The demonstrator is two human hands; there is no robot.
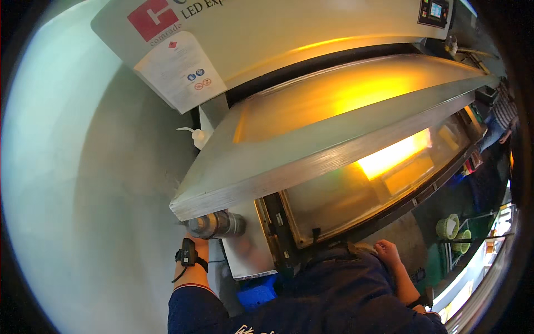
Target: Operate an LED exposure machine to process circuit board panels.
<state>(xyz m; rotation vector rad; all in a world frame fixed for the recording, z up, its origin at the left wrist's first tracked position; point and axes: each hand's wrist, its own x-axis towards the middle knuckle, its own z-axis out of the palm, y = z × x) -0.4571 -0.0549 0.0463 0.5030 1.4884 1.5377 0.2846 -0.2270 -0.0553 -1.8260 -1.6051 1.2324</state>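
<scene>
Cabinet [311, 28] behind lid [300, 139]; lid above glass bed [334, 209]. Paper sheet [181, 72] on cabinet's left, screen [436, 10] at its right end. Bottle [200, 138] beside lid's left edge. Metal cylinder [217, 225] at lid's near left corner. Baskets [447, 227] right of the right hand [387, 253].

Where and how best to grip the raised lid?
Take the lid by its thick front edge, likely from below on the person's side: the edge is long and faces the person, and the lid stands raised, leaving a gap above the lit bed.
</scene>
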